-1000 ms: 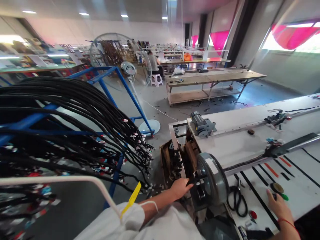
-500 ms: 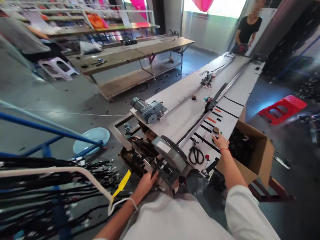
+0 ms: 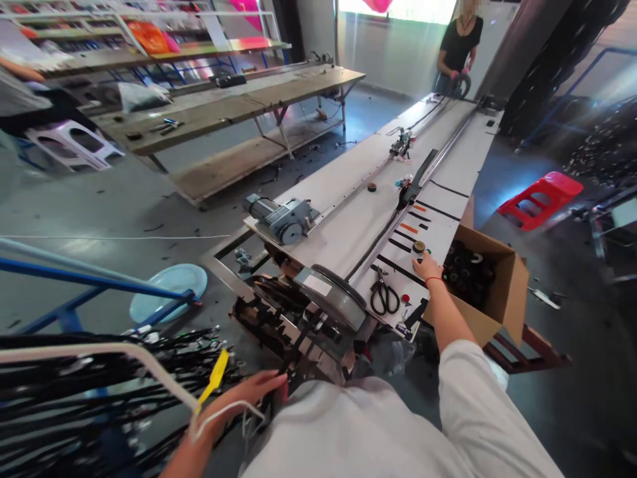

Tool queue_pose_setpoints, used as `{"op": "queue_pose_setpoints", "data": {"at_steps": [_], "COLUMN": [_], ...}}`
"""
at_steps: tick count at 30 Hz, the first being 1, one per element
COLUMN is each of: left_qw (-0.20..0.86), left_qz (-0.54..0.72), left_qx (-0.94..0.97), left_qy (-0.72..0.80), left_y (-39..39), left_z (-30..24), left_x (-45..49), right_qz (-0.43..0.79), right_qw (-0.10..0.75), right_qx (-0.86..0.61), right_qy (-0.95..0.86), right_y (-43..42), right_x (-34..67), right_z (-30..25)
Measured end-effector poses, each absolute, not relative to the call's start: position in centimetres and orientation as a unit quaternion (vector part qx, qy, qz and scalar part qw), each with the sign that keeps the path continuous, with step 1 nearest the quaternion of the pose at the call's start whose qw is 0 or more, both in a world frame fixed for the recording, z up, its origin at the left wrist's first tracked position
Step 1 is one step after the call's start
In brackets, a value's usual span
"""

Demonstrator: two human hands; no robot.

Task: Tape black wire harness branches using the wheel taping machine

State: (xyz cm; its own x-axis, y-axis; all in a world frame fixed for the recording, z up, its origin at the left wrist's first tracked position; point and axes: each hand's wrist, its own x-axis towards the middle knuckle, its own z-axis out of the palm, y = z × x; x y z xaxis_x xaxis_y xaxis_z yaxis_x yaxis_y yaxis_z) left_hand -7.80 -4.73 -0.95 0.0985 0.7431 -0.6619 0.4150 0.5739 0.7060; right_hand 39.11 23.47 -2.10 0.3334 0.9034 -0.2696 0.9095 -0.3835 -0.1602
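Note:
Low in front of my body, my left hand point(image 3: 263, 386) is closed, its fingers wrapped round a black strip point(image 3: 297, 346) running down from the grey wheel point(image 3: 333, 297) at the table's near end. My right hand point(image 3: 426, 267) rests on the white table's right side, fingers curled down just by a tape roll point(image 3: 419, 247); whatever lies under the fingertips is hidden. Black-handled scissors point(image 3: 385, 297) lie nearer to me, beside a small red disc point(image 3: 405, 299). Black and orange strips point(image 3: 409, 228) mark the board beyond the roll.
A cardboard box point(image 3: 512, 285) of dark rolls stands right of the table. A motor point(image 3: 283, 218) is mounted at the left edge. Black cables point(image 3: 64, 392) hang on a blue rack at left. A person point(image 3: 458, 50) stands at the far end; a red stool point(image 3: 540, 199) is at right.
My left hand has moved left and down, away from the wheel. My right hand stays by the tape roll. The view has shifted slightly, and the far person's hands now hold a dark ring.

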Motion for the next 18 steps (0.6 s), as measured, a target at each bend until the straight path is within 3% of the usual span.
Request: {"op": "queue_pose_setpoints", "data": {"at_steps": [6,18], "left_qw": [0.554,0.529], "left_qz": [0.292,0.283], "left_qx": [0.369,0.475], "left_qy": [0.686,0.644], "left_y": [-5.1,-2.4], "left_z": [-0.6,-1.7], "left_x": [-6.8,-2.7], "right_qz": [-0.166,-0.189], "right_qw": [0.013,0.002], "right_qx": [0.817,0.816], "right_qy": [0.551,0.546], "right_y": [23.8,24.1], "right_x": [39.2,39.2], "right_z": [-2.0,-1.0]}}
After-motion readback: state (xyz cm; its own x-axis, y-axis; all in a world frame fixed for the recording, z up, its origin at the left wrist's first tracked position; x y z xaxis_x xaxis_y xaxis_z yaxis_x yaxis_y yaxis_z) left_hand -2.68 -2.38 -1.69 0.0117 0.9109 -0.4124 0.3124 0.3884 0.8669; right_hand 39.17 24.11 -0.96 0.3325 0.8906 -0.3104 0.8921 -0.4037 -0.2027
